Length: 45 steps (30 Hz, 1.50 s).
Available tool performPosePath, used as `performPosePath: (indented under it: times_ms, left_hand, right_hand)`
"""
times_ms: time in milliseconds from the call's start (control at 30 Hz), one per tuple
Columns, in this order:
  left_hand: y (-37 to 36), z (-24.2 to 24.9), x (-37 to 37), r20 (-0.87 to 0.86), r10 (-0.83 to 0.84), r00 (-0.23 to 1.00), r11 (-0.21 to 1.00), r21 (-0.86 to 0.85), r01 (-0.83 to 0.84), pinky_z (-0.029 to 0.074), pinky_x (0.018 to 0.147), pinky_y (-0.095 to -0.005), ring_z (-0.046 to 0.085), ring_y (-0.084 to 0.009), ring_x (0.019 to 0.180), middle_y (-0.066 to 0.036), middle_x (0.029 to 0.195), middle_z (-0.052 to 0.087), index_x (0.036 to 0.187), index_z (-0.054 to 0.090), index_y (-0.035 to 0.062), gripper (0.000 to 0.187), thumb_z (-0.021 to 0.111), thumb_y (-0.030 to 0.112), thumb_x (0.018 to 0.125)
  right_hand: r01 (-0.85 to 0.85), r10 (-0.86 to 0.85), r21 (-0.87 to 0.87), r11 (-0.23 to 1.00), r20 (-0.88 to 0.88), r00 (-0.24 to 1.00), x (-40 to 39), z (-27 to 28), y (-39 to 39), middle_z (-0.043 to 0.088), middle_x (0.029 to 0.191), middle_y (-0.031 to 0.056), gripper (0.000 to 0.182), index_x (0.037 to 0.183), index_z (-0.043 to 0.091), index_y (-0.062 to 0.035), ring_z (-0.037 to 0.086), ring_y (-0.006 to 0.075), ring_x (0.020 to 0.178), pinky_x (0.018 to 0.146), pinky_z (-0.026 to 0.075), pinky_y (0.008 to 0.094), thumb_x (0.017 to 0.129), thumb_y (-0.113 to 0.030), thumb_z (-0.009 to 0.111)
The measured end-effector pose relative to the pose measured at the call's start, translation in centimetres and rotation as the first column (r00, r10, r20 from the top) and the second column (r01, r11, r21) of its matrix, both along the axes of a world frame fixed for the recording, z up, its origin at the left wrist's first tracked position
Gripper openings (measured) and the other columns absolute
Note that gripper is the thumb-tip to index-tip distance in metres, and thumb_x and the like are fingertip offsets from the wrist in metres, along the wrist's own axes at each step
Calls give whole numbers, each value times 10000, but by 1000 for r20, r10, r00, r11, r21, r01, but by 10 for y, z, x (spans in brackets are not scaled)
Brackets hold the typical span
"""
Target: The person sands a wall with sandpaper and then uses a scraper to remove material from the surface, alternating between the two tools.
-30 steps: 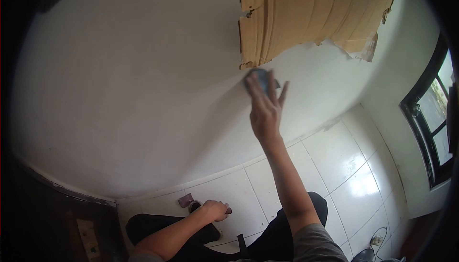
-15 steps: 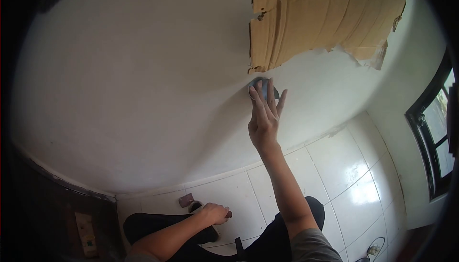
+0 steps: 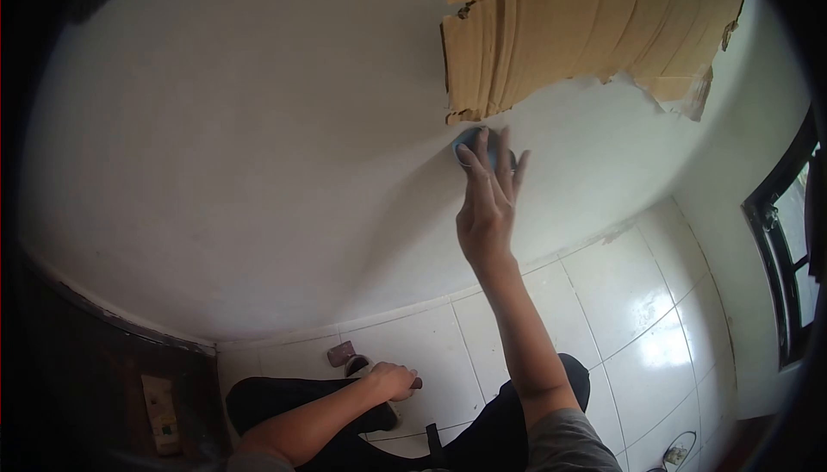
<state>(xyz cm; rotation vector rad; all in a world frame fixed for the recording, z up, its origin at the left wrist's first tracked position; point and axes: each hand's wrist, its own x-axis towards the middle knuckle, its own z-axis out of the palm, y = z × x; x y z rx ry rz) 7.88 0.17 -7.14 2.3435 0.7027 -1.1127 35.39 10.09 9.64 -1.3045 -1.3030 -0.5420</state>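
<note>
My right hand [image 3: 489, 192] reaches up to the pale wall [image 3: 258, 145], its fingers over a round bluish piece [image 3: 470, 138] that lies against the surface. Just above those fingertips is the torn lower edge of a brown cardboard sheet [image 3: 577, 33]. Low down, over my leg, my left hand [image 3: 394, 381] is closed around a dark reddish-brown handle [image 3: 417, 383]; the rest of that object is hidden. Beside it on the floor are a small dark red block [image 3: 341, 353] and a dark round item [image 3: 356, 365], partly covered by my leg.
White floor tiles [image 3: 603, 300] run along the wall's foot. A black-framed window [image 3: 788, 248] is at the right. Near the bottom right lies a looped wire item [image 3: 679, 450]. A dark area at lower left holds a pale panel [image 3: 160, 412].
My right hand has shifted slightly right and up along the wall with the bluish piece. The view has moved a little. My left hand keeps its grip.
</note>
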Motion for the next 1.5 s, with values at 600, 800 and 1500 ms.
performPosePath:
  times_ms: [600,800,1500]
  left_hand:
    - [-7,-5,1,-76,-42,996,999,-23,41,559,918,-506,704,-399,1071,-228,1119,727,1253,608,35,484,607,427,970]
    - [-10,-3,7,-52,-46,998,999,-16,46,563,910,-504,708,-403,1054,-225,1107,731,1230,612,39,464,603,423,971]
    - [-25,14,23,-36,-93,995,996,9,93,570,891,-499,715,-367,1054,-181,1123,737,1220,632,62,424,612,394,957]
  right_hand:
    - [313,-295,43,949,-238,925,104,-44,-9,567,1497,162,378,1333,617,-33,359,424,1501,1188,206,717,1023,90,438]
    - [190,-170,78,979,-208,963,89,-40,-9,533,1521,189,442,1412,564,-15,363,409,1503,1194,258,678,1005,104,439]
    - [204,-204,-25,979,-251,946,94,-41,-23,626,1391,226,430,1494,424,78,385,446,1479,1200,192,695,1070,9,428]
